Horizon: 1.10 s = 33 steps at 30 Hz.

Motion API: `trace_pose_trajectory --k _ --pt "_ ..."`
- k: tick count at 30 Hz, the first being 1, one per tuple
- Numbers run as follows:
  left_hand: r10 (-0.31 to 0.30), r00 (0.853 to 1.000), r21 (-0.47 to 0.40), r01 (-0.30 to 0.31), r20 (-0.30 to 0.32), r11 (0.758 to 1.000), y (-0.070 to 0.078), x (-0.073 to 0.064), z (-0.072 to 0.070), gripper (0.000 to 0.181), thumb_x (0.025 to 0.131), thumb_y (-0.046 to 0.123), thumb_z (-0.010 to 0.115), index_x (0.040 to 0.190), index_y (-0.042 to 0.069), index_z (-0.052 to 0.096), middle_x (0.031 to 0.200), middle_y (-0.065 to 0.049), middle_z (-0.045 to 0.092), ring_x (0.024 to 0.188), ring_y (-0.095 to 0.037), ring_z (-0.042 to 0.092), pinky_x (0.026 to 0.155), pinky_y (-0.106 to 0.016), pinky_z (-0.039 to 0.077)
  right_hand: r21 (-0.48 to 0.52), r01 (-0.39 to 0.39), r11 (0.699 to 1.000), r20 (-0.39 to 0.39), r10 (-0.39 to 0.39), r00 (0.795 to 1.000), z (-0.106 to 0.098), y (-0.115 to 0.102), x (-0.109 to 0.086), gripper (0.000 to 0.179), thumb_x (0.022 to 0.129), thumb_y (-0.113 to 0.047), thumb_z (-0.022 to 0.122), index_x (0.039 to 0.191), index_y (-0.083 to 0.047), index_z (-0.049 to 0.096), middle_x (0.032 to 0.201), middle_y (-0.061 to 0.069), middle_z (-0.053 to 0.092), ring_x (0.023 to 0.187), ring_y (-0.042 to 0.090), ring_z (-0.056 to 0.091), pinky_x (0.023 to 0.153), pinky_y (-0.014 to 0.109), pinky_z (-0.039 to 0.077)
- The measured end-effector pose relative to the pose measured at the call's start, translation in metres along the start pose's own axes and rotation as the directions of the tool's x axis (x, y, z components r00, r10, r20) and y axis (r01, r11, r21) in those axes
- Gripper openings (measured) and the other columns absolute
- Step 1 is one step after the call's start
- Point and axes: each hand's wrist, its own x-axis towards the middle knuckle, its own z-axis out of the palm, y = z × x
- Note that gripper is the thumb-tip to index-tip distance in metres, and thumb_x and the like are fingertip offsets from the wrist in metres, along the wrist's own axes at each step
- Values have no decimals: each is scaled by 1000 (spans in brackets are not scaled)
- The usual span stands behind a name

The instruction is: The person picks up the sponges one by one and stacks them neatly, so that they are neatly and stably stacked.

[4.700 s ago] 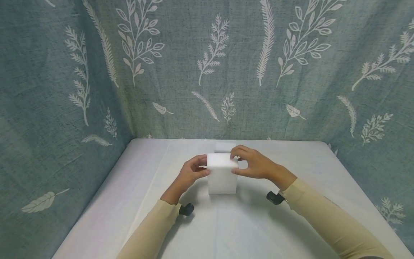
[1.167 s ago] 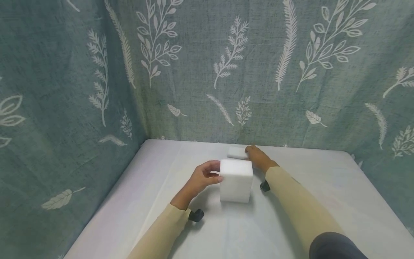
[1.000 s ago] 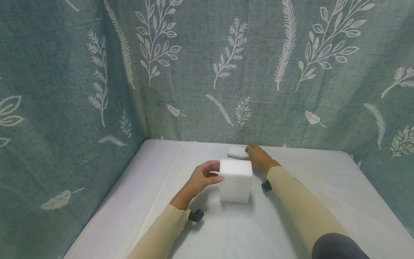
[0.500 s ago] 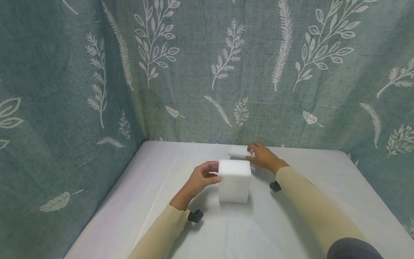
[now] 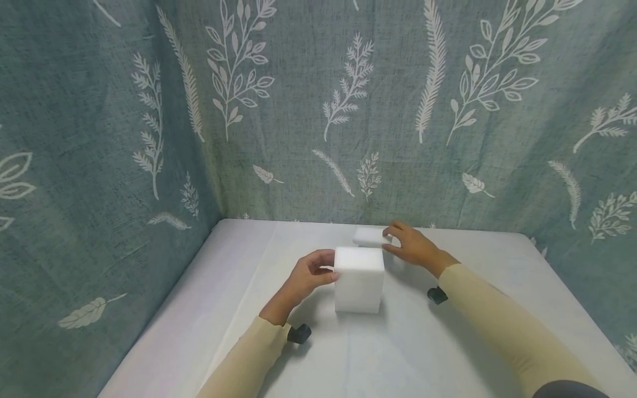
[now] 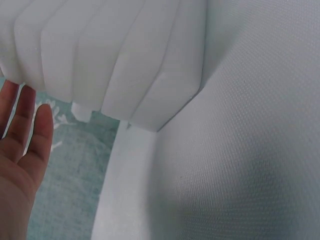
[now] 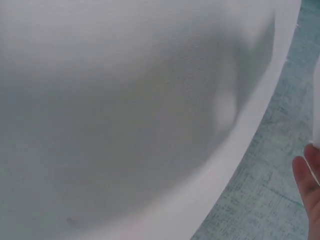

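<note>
A stack of white sponges stands on the table in the head view; the left wrist view shows several slabs pressed together. My left hand holds its left side, thumb at the near face and fingers behind. Farther back is a flat white sponge, and my right hand pinches its right end between thumb and fingers. At the right wrist view's edge, the right fingertips touch a white sponge. A blurred white block stands on the table there.
The white table ends at a back edge just behind the far sponge. A green leaf-patterned curtain hangs behind and along the sides. Small dark wrist cameras hang below both sleeves.
My right hand has gone from the stack's right side to the sponge at the back, and its forearm has since swung rightward. My left hand stays on the stack. The head view has shifted slightly.
</note>
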Motion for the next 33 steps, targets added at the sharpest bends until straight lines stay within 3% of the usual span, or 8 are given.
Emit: trace_pose_trajectory --k 7,15,33 --pt "10 1000 -6 -10 -8 1000 -4 -1 -1 54 83 21 79 131 8 58 122 -9 63 111 -26 60 92 -38 50 -20 82 996 -19 -82 996 -4 2 -16 43 96 -35 62 134 -13 60 121 10 50 90 24 54 77 45 49" --pt "10 1000 17 -10 -13 1000 -5 0 0 55 83 24 79 131 10 58 122 -8 63 111 -25 60 92 -38 51 -60 103 993 -40 -105 994 -21 -3 -24 46 96 -38 61 135 -13 59 129 16 50 107 33 56 87 53 48" --pt "-28 999 26 29 -28 999 -2 0 0 53 83 25 80 131 14 59 123 -6 63 110 -25 60 92 -39 51 21 207 978 -114 -203 972 -59 -31 -30 43 96 -33 63 134 -13 60 132 14 49 114 33 52 88 52 49"
